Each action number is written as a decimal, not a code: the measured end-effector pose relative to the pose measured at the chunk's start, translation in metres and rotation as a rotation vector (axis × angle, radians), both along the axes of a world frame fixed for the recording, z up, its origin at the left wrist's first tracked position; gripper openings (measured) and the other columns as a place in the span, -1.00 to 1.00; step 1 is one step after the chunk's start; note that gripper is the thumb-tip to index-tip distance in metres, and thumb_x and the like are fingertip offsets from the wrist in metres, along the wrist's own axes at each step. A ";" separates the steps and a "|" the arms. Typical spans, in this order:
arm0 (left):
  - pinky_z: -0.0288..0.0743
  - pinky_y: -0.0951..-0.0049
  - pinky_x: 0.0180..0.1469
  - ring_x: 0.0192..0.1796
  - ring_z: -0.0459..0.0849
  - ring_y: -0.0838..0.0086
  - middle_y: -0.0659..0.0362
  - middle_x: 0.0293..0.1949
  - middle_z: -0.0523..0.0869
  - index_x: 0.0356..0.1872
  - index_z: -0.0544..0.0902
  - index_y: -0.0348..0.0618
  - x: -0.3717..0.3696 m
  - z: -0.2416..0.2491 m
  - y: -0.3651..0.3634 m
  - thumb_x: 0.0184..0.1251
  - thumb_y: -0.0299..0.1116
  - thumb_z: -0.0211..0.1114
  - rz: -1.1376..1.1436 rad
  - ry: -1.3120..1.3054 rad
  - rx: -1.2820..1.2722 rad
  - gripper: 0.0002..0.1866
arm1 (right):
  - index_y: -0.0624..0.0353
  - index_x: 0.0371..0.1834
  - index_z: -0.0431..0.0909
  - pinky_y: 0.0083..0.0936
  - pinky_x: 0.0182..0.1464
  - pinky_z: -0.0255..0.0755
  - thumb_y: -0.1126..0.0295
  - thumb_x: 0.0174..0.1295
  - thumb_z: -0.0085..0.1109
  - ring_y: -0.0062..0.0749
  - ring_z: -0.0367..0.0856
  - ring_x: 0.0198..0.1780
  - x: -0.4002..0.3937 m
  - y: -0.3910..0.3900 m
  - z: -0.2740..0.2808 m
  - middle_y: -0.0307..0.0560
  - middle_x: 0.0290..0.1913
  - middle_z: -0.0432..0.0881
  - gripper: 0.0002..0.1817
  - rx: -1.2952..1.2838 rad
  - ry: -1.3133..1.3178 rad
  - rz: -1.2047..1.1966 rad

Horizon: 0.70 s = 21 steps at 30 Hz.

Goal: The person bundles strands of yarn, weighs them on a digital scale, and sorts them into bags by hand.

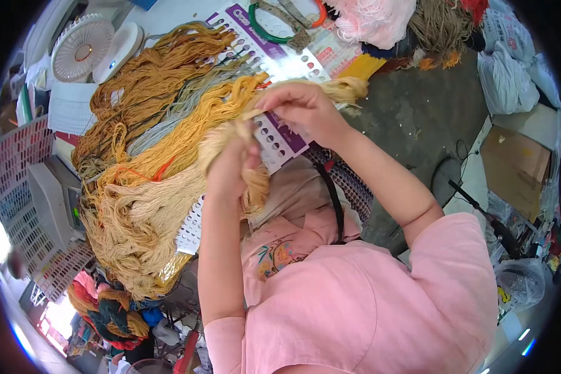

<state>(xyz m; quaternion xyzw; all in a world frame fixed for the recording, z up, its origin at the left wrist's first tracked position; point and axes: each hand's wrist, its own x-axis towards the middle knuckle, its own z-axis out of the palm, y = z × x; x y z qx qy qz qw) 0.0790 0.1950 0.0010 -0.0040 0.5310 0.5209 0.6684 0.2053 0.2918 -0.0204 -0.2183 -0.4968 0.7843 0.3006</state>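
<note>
My left hand [229, 169] is closed around a pale cream yarn hank [213, 144], whose loose end hangs below the fist. With thumb and fingers pinched together, my right hand [308, 112] holds strands of the same cream yarn just above and to the right. Exactly how the strands run between the fingers is hard to make out. Beneath my hands lies a purple and white thread card [274, 149] with rows of holes. Golden yellow skeins [187, 134] and a thick cream skein pile [137, 218] spread to the left.
Brown skeins [149, 68] and grey-blue strands [162, 128] lie farther back. A white fan [84, 48] and a scale [56, 193] stand at left. Scissors with a green handle [255, 22] lie at the back. Pink yarn [377, 22] sits back right, near plastic bags [508, 78].
</note>
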 end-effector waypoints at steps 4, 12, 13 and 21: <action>0.06 0.77 -0.72 -0.75 0.21 0.70 0.28 -0.69 0.37 -0.30 0.43 -0.24 -0.012 -0.005 -0.011 0.12 -0.38 0.04 0.043 -0.400 0.221 -0.83 | 0.29 -0.52 0.51 -0.69 -0.33 0.31 0.55 -0.12 0.03 -0.62 0.46 -0.41 0.000 0.002 0.003 -0.16 -0.43 0.54 -0.92 0.262 -0.141 0.197; 0.13 0.77 -0.72 -0.75 0.26 0.68 0.20 -0.64 0.46 -0.26 0.45 -0.28 -0.014 0.000 -0.017 0.04 -0.48 0.10 -0.071 -0.307 0.191 -0.79 | 0.26 -0.48 0.47 -0.65 -0.28 0.30 0.50 -0.24 0.16 -0.47 0.44 -0.31 -0.005 -0.003 0.002 -0.12 -0.45 0.46 -0.82 0.241 -0.113 0.135; 0.13 0.78 -0.72 -0.74 0.26 0.68 0.19 -0.63 0.47 -0.26 0.46 -0.29 -0.014 -0.001 -0.018 0.03 -0.49 0.10 -0.074 -0.306 0.205 -0.79 | 0.26 -0.48 0.47 -0.65 -0.28 0.30 0.50 -0.24 0.16 -0.47 0.44 -0.31 -0.005 -0.004 0.001 -0.12 -0.45 0.46 -0.82 0.239 -0.112 0.133; 0.17 0.76 -0.65 -0.71 0.29 0.67 0.18 -0.57 0.49 -0.19 0.41 -0.26 -0.014 0.000 -0.020 0.06 -0.44 0.10 -0.049 -0.385 0.260 -0.74 | 0.26 -0.43 0.46 -0.64 -0.16 0.25 0.47 -0.15 0.15 -0.63 0.39 -0.25 -0.008 -0.010 -0.004 -0.24 -0.37 0.47 -0.82 0.186 -0.092 0.078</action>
